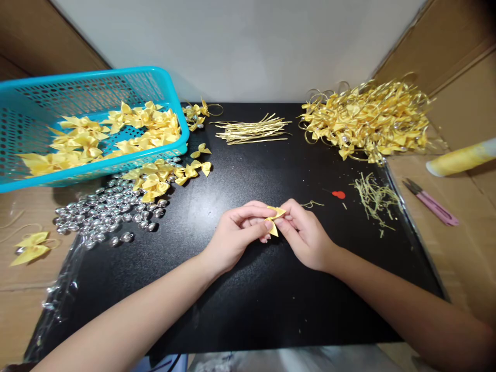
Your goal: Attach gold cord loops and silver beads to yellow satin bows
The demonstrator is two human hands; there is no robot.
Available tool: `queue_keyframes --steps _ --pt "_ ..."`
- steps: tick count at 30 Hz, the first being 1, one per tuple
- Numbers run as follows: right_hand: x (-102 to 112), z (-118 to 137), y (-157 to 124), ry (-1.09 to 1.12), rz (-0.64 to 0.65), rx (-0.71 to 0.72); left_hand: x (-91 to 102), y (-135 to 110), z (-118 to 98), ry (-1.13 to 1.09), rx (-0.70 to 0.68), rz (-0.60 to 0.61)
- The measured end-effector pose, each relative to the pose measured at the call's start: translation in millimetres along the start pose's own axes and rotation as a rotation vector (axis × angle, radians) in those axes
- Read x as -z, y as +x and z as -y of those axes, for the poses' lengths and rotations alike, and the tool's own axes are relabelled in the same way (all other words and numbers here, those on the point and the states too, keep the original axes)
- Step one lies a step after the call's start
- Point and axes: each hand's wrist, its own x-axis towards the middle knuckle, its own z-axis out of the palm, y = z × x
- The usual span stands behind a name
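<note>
My left hand (pixel 240 230) and my right hand (pixel 304 235) meet over the middle of the black mat (pixel 248 299). Both pinch one small yellow ribbon bow (pixel 274 219) between their fingertips. A tilted blue basket (pixel 89 121) at the left holds many yellow bows, and more bows (pixel 166 175) spill onto the mat beside it. Silver beads (pixel 104 214) lie in a heap at the left. A bundle of gold ties (pixel 251 129) lies at the back centre.
A big pile of bows with gold loops (pixel 368 119) fills the back right. Gold trimmings (pixel 374 199) and a red speck (pixel 338 195) lie to the right of my hands. Pink snips (pixel 432 202) and a yellow spool (pixel 461 157) rest on cardboard at the right. Another bow (pixel 31 247) lies far left.
</note>
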Motion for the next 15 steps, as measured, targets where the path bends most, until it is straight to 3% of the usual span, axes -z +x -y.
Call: queue_keyframes --steps 4,10,15 --pt "2.1 0.3 2.0 -0.003 0.008 0.038 1.3 0.7 -2.3 -0.041 0.021 0.019" --pt "3.9 0.6 6.4 -0.133 -0.096 0.179 1.1 1.0 -2.5 -0.077 0.035 -0.005" --pt "4.0 -0.3 7.5 -0.139 -0.133 0.197 1.0 1.8 -2.5 -0.114 0.055 -0.021"
